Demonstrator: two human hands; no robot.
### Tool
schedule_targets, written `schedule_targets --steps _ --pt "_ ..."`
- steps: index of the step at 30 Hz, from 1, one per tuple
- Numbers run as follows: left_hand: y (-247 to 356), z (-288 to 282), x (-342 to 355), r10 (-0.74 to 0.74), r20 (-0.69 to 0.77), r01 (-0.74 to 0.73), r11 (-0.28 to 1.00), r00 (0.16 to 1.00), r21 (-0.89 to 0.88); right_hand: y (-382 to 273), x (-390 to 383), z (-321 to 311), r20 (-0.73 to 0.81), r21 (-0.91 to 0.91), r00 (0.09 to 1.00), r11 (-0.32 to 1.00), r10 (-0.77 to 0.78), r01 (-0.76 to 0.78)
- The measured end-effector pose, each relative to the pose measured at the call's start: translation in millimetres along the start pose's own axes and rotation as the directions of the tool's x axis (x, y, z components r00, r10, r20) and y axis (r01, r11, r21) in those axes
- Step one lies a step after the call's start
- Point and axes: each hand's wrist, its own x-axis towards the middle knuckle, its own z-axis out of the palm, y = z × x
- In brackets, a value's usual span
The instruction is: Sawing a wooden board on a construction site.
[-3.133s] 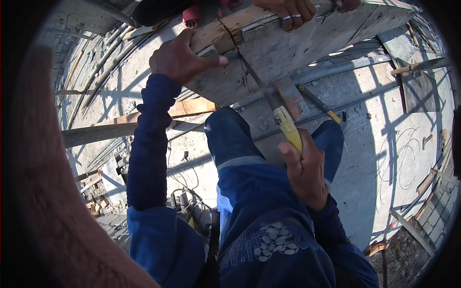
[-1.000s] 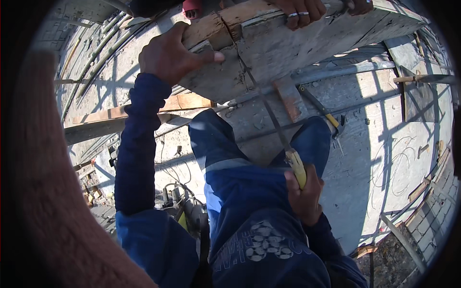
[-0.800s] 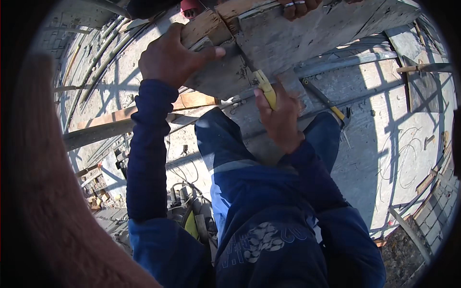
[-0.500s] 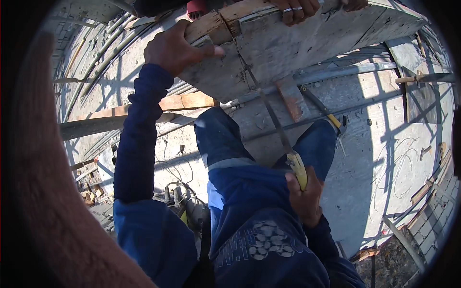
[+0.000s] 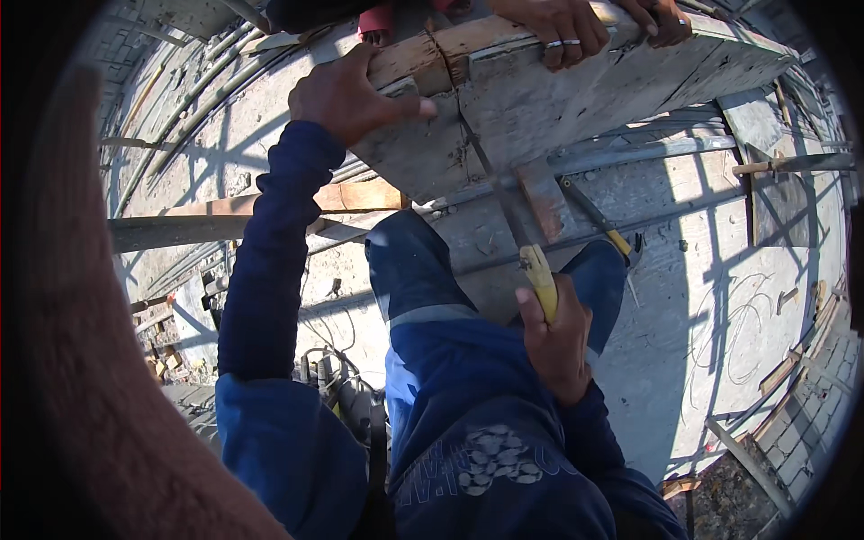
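Note:
My right hand (image 5: 560, 346) is closed around the yellow handle of a handsaw (image 5: 541, 283). The narrow blade runs away from me, its far part in a cut through the edge of a grey-faced wooden panel (image 5: 576, 99). The panel stands tilted across the far side, its rough timber edge up. Left of the cut, my left hand (image 5: 346, 101) grips that edge, thumb on the near face. Right of the cut, another person's hands (image 5: 562, 34) hold the same edge.
Past my knee lies a tool with a dark shaft and yellow grip (image 5: 594, 214), beside a worn reddish board (image 5: 543, 198). Poles and a timber plank (image 5: 360, 196) lie at the left. Cables (image 5: 333, 360) and dark equipment are by my left side. A thin wire coil (image 5: 733, 342) lies right.
My right hand has pushed the saw forward, toward the panel, and slightly left. My left hand keeps its hold on the panel edge. The view has shifted a little.

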Motion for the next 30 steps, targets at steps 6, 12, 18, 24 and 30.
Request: schedule_targets --steps 6,12,18,24,30 --pt "23 4 -10 0.004 -0.121 -0.004 1.0 0.993 0.001 29 35 24 -0.145 0.046 0.98 0.988 -0.14 0.148" --pt "13 -1 -5 0.041 -0.079 -0.037 0.998 0.996 0.053 39 96 93 -0.317 0.129 0.907 0.935 -0.277 0.331" --pt "47 20 16 0.226 -0.107 -0.222 0.974 0.968 0.046 30 112 80 -0.211 0.116 0.938 0.946 -0.273 0.302" --pt "58 12 15 0.084 -0.094 -0.058 0.966 0.992 0.252 -26 107 38 -0.018 0.042 0.992 0.991 -0.123 0.124" --pt "64 -3 4 0.08 -0.142 -0.065 0.992 0.987 0.107 5 -20 -6 -0.016 0.076 0.999 0.996 0.038 -0.037"
